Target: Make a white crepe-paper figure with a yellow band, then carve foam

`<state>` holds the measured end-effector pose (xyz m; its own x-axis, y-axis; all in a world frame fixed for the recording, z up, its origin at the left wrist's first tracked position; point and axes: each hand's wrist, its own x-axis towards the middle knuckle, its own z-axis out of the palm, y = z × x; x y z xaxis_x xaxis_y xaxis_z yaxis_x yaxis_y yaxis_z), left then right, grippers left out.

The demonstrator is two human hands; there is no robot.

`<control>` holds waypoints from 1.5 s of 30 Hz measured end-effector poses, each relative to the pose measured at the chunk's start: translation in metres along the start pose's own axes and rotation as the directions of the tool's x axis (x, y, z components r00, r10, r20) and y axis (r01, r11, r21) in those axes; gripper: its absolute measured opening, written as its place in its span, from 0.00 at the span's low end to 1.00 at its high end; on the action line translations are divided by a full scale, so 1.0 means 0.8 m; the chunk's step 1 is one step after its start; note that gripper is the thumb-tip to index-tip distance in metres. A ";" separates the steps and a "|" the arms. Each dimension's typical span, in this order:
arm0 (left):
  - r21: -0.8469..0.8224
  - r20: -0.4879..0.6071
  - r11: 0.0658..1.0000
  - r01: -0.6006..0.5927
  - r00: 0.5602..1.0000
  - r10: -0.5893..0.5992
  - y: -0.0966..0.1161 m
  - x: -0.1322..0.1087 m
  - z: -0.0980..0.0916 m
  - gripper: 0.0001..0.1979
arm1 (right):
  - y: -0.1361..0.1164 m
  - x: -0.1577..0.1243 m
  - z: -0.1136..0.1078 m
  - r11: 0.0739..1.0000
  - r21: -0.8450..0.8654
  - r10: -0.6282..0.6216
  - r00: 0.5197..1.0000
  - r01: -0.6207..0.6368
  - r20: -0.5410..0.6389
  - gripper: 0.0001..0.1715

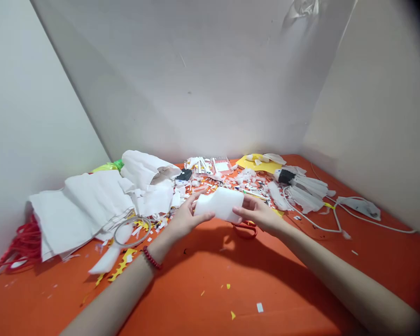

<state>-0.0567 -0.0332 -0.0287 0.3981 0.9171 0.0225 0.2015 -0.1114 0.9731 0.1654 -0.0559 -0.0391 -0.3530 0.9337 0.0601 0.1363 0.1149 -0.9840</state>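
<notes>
Between my two hands is a white foam sheet piece (220,204), roughly rectangular with a curved notch in its upper left edge. My left hand (185,217), with a red bead bracelet (151,258) on the wrist, pinches its left end, thumb in front. At the right end my right hand (257,212) grips it the same way; the fingers behind are partly hidden. The piece is held above the orange table (210,289) and casts a shadow there. Below my right hand lie scissors with red handles (247,229), their blades mostly hidden.
White sheets (84,200) are stacked at left, beside red cord (24,242) and a clear ring (132,232). Scraps litter the table's back. A black-and-white paper figure (297,179), yellow sheet (259,163) and white cable (315,224) lie at right. Walls enclose three sides.
</notes>
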 end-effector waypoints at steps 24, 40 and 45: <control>0.082 -0.005 0.946 0.313 0.949 -0.314 -0.018 -0.036 -0.040 0.23 | 0.031 -0.011 -0.067 0.488 -0.757 0.249 0.901 -0.434 -0.357 0.17; 0.669 0.265 0.735 -0.105 0.959 -0.104 -0.034 -0.052 -0.044 0.28 | 0.026 -0.010 -0.089 0.727 -0.570 0.255 0.921 -0.383 -0.294 0.22; 0.635 0.317 0.749 -0.189 0.948 -0.030 -0.037 -0.029 -0.029 0.25 | 0.024 -0.014 -0.094 0.849 -0.377 0.319 0.928 -0.370 -0.192 0.27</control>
<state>-0.0929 -0.0426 -0.0529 0.6552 0.7512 -0.0802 0.6440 -0.4999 0.5791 0.2413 -0.0392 -0.0460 -0.1059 0.9683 -0.2261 0.5954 -0.1204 -0.7944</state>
